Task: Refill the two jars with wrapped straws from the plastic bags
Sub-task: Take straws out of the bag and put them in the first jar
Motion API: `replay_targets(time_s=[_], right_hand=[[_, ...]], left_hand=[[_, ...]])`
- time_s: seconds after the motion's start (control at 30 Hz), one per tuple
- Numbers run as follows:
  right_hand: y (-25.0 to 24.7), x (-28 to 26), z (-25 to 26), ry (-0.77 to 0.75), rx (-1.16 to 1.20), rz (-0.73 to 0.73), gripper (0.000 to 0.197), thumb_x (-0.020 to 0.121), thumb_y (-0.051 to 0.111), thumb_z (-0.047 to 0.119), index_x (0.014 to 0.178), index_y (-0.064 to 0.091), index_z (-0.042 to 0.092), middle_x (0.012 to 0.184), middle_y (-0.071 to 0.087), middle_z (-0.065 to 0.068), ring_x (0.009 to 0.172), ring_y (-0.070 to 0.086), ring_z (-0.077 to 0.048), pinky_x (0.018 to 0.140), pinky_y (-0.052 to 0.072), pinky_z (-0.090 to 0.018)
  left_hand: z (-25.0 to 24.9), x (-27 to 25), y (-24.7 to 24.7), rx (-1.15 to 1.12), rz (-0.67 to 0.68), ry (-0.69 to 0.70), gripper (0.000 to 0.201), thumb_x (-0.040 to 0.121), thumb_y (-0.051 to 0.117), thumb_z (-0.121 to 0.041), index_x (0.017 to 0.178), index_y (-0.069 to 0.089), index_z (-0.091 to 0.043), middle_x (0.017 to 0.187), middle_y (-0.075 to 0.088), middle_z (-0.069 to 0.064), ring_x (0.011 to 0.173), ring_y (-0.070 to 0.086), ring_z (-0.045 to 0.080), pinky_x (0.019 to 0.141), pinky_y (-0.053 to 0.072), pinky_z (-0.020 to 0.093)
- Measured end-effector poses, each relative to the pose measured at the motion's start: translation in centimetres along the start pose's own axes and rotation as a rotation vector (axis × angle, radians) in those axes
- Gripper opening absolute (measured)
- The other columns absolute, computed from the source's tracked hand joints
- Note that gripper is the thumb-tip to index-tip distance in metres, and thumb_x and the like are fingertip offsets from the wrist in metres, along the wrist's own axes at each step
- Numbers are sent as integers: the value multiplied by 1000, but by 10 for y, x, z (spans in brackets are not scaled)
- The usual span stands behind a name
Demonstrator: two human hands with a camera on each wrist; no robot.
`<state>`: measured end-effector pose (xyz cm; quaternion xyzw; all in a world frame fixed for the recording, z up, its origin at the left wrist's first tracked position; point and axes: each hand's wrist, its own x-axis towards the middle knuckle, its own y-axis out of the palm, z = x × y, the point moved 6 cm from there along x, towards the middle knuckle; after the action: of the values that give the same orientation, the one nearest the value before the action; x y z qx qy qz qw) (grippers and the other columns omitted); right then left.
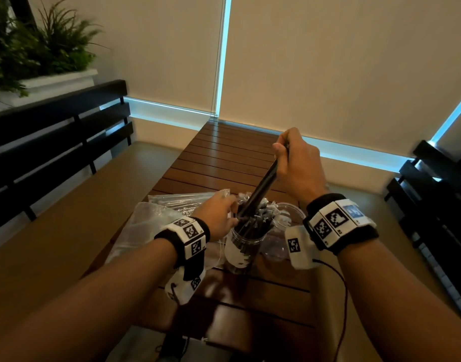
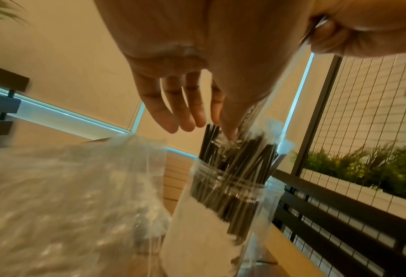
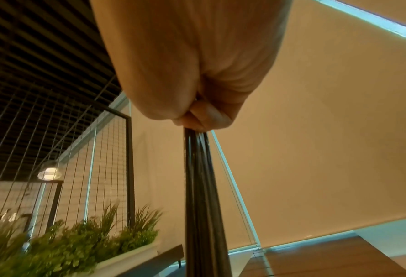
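Overhead, my right hand clenches a small bunch of wrapped straws near their upper ends, their lower tips slanting toward seven o'clock into the near jar. My left hand, fingers straight and loose, rests on the tops of the straws already standing there, at nine o'clock of the bunch. To seat them well, I judge I should part the packed straws with those fingers and feed the bunch down upright. That jar looks nearly full; the second jar, just at three o'clock, appears empty. Plastic bags lie at nine o'clock on the slatted table.
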<state>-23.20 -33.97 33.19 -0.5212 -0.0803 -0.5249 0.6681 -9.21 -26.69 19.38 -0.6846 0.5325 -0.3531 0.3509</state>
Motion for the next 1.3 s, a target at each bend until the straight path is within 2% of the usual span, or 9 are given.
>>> replay_targets(time_s=[0.13,0.3,0.43,0.6,0.7,0.77,0.87,1.07,1.3], right_hand=[[27,-9,-2,-9,-35,127,9,102,47,19,93,48,16,70,52,9,57,48,-6,52,43,-24],[65,-37,-12,66,-59,359,10,102,44,23,94,46,19,79,57,6,65,54,-9,60,49,-27],[87,-63,-27,20,-309,518,4,100,45,19,100,49,19,97,58,2,86,51,-19,72,41,-29],[85,-75,-32,-56,-532,394,49,91,36,44,131,50,19,147,37,-11,127,37,-30,99,39,-46],[92,-66,-33,-29,-409,436,57,96,26,46,146,37,20,157,26,-10,142,25,-29,112,29,-49],[106,-66,-36,11,-328,531,62,98,16,50,142,45,17,153,36,-10,142,29,-29,116,26,-47],[125,-73,-40,14,-350,638,59,101,16,44,136,54,16,147,47,-9,142,34,-26,118,24,-43],[117,-63,-40,136,-356,510,65,96,18,66,152,26,34,157,32,-3,147,22,-26,118,17,-51],[125,-71,-42,191,-273,567,51,88,41,71,122,59,37,119,57,3,106,57,-22,88,51,-43]], left_hand=[[7,-6,23,125,158,-3,31,94,58,-38,122,63,-29,117,47,1,103,52,18,89,47,34],[4,-5,33,158,178,21,22,93,60,-33,108,73,-22,119,52,3,105,54,20,93,48,37],[5,-2,35,172,151,20,19,92,63,-29,103,74,-20,123,52,3,104,56,20,94,49,36],[5,-1,41,177,129,43,21,90,66,-26,106,73,-16,124,51,3,103,57,21,86,46,29],[2,0,39,171,113,74,21,90,65,-23,107,73,-13,121,54,5,102,58,21,84,47,29],[0,2,38,186,94,102,19,92,62,-17,108,71,-11,119,58,6,101,59,22,85,49,29],[0,3,40,245,86,139,20,92,62,-14,109,71,-13,117,63,6,101,59,20,86,50,30],[0,7,42,282,82,162,21,93,61,-14,110,71,-13,121,62,6,101,61,20,83,49,28],[14,10,52,282,115,83,16,88,63,-14,101,73,-15,105,68,6,90,63,20,80,56,36]])
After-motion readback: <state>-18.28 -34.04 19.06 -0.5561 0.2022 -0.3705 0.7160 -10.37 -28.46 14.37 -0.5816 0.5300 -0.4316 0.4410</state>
